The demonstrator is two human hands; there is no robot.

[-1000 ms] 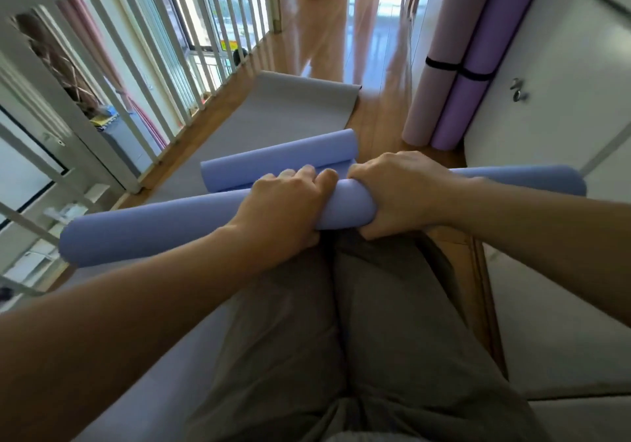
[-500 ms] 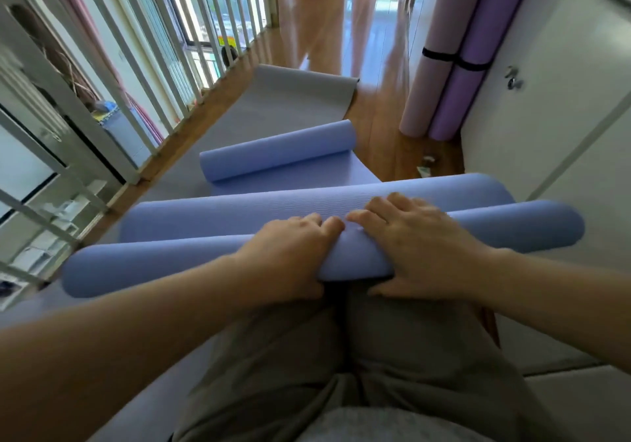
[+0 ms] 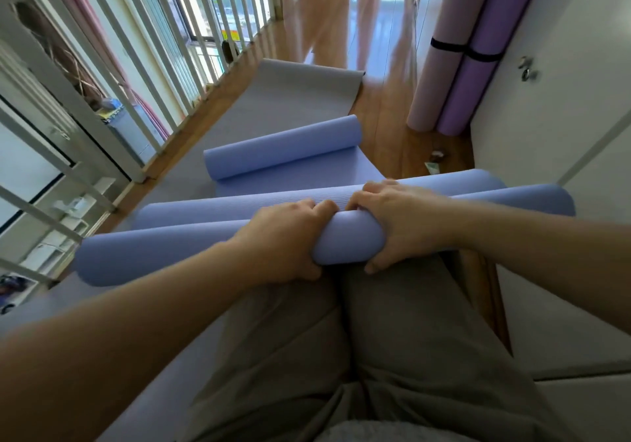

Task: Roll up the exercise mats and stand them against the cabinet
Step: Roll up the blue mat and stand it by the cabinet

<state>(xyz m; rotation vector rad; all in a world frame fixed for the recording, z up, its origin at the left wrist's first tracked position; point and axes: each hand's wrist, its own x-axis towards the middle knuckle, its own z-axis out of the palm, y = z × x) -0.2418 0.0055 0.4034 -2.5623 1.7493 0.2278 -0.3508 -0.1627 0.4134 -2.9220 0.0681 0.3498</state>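
Crosswise, the blue mat roll [image 3: 153, 253] runs left-right.

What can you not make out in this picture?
Head view only:
Blue roll, its middle: covered by left hand and right hand.
Tops of the pink mat and purple mat: cut off by the upper edge.
Cabinet latch: blurred.
Floor scraps: too small to identify.

railing [image 3: 80, 100] close left, cabinet [image 3: 553, 106] close right, wood floor [image 3: 386, 113] open between
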